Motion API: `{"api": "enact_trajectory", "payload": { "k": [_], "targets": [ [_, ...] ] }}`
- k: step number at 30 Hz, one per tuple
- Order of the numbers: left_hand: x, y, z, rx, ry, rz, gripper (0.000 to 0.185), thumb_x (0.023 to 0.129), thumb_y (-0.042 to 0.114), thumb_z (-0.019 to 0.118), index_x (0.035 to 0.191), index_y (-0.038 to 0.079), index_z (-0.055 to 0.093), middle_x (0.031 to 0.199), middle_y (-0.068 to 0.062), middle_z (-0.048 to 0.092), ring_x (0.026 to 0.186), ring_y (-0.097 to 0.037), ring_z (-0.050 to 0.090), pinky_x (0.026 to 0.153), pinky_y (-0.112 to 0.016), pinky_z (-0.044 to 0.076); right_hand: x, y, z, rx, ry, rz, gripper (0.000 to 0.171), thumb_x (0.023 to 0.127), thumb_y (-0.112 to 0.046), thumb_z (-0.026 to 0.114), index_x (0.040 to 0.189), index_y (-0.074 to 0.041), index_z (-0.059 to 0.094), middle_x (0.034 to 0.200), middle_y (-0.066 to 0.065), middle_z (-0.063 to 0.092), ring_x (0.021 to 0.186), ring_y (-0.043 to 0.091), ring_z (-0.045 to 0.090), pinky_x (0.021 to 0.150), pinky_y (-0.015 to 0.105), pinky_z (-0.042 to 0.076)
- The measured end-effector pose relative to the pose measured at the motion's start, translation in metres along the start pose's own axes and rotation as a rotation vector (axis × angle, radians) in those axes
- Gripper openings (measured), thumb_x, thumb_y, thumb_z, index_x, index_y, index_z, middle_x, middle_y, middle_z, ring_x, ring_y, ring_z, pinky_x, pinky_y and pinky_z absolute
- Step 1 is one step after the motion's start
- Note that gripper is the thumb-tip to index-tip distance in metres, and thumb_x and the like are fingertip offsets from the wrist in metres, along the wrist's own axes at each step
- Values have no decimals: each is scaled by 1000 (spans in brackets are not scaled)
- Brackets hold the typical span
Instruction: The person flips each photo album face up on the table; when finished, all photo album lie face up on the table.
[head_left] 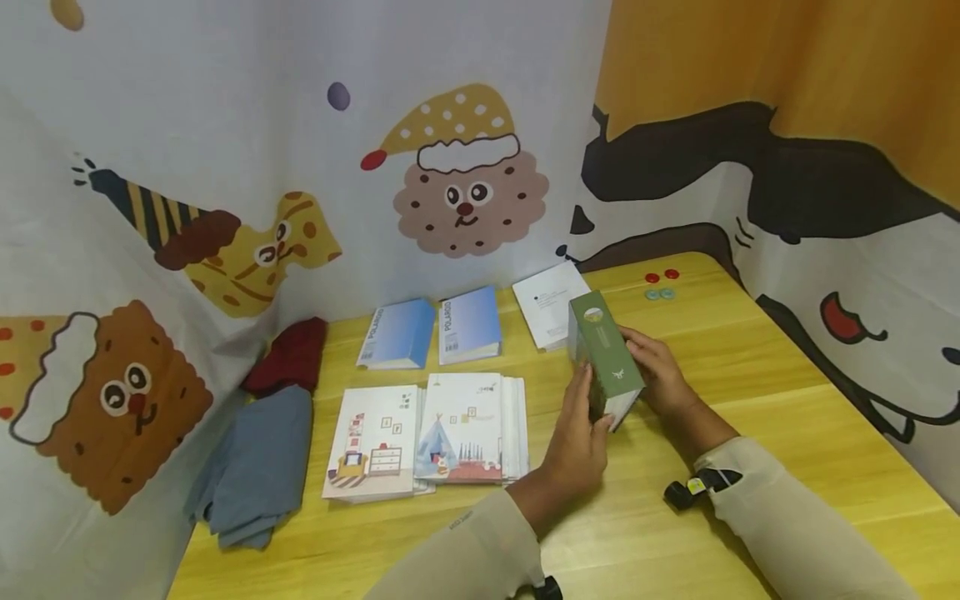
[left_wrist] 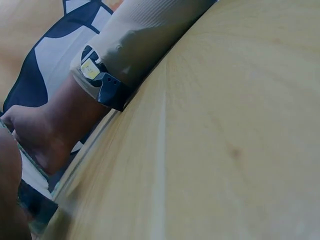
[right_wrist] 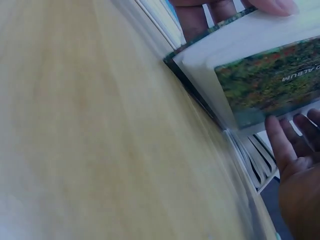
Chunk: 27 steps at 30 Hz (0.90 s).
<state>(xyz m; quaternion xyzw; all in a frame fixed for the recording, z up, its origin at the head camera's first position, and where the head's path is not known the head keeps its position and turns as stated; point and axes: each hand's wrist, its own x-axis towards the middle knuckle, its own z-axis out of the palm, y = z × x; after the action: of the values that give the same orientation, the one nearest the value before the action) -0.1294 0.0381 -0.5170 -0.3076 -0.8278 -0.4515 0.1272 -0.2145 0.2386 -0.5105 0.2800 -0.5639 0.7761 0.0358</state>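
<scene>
A green photo album (head_left: 604, 353) stands tilted on its edge on the wooden table (head_left: 750, 417), held between both hands. My left hand (head_left: 581, 433) grips its near left side, fingers up against the cover. My right hand (head_left: 662, 372) holds its right side from behind. In the right wrist view the album (right_wrist: 265, 80) shows a white page block and a green cover printed "ALBUM", with fingertips (right_wrist: 280, 145) on the cover. The left wrist view shows my right forearm with a dark wrist strap (left_wrist: 105, 85) above the tabletop.
Two blue albums (head_left: 397, 333) (head_left: 471, 323) stand near the back, with a white booklet (head_left: 551, 304) beside them. Two illustrated albums (head_left: 372, 442) (head_left: 461, 425) lie flat at centre. Red cloth (head_left: 288, 357) and blue cloth (head_left: 258, 467) lie left. Small red and teal discs (head_left: 660, 285) sit at the back right.
</scene>
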Motion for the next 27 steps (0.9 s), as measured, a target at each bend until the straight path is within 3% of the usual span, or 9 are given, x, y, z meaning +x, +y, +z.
{"api": "enact_trajectory", "payload": {
  "k": [4, 8, 11, 15, 19, 21, 24, 27],
  "targets": [
    [0, 1, -1, -58, 15, -31, 79, 113, 8, 54, 175, 2, 5, 180, -25, 20, 164, -41, 33, 128, -51, 42, 0, 3, 1, -63, -23, -17, 50, 113, -1, 36, 147, -19, 68, 131, -9, 78, 107, 4, 76, 88, 19, 62],
    [0, 2, -2, -139, 31, -56, 83, 112, 5, 56, 175, 5, 1, 179, -23, 21, 161, -38, 39, 124, -44, 48, 0, 6, 0, -148, -9, 34, 46, 113, 0, 42, 150, -15, 65, 137, -13, 75, 114, 3, 74, 90, 18, 62],
    [1, 1, -2, -200, 64, -34, 86, 110, 0, 57, 175, 4, 0, 179, -23, 17, 157, -38, 44, 121, -37, 51, 0, 8, -1, -189, -22, 79, 43, 113, -2, 45, 154, -7, 60, 138, -16, 74, 116, 2, 73, 90, 18, 62],
    [1, 0, 0, -217, 110, 5, 91, 107, 0, 60, 175, 5, 0, 181, -21, 6, 160, -39, 39, 123, -37, 48, 1, 9, -2, -280, -61, 97, 45, 114, -3, 46, 156, 11, 51, 143, -19, 69, 125, -2, 68, 98, 16, 58],
    [0, 0, 2, -185, 145, -6, 91, 107, 9, 63, 176, 10, 3, 182, -19, 2, 163, -40, 33, 127, -47, 44, 0, 10, -3, -429, -75, 141, 46, 114, -7, 51, 155, 12, 51, 156, -5, 62, 140, -6, 55, 111, 11, 46],
    [0, 1, 2, -161, 183, -12, 90, 107, 14, 65, 176, 9, 6, 182, -21, 5, 161, -42, 34, 126, -52, 45, -1, 10, -3, -495, -78, 175, 45, 114, -10, 54, 155, 7, 54, 162, 7, 58, 149, 2, 49, 113, 9, 40],
    [0, 2, 2, -131, 246, -41, 90, 107, 22, 68, 175, 8, 11, 181, -23, 8, 161, -43, 35, 124, -58, 46, -2, 12, -3, -552, -85, 200, 44, 113, -11, 58, 155, 3, 57, 167, 23, 51, 156, 25, 46, 114, 11, 39],
    [-1, 3, 1, -127, 290, -81, 89, 105, 26, 70, 173, 7, 16, 180, -24, 11, 161, -44, 34, 122, -63, 46, -2, 15, -1, -577, -100, 200, 44, 112, -9, 59, 155, 3, 57, 166, 28, 49, 155, 44, 45, 114, 15, 43]
  ]
}}
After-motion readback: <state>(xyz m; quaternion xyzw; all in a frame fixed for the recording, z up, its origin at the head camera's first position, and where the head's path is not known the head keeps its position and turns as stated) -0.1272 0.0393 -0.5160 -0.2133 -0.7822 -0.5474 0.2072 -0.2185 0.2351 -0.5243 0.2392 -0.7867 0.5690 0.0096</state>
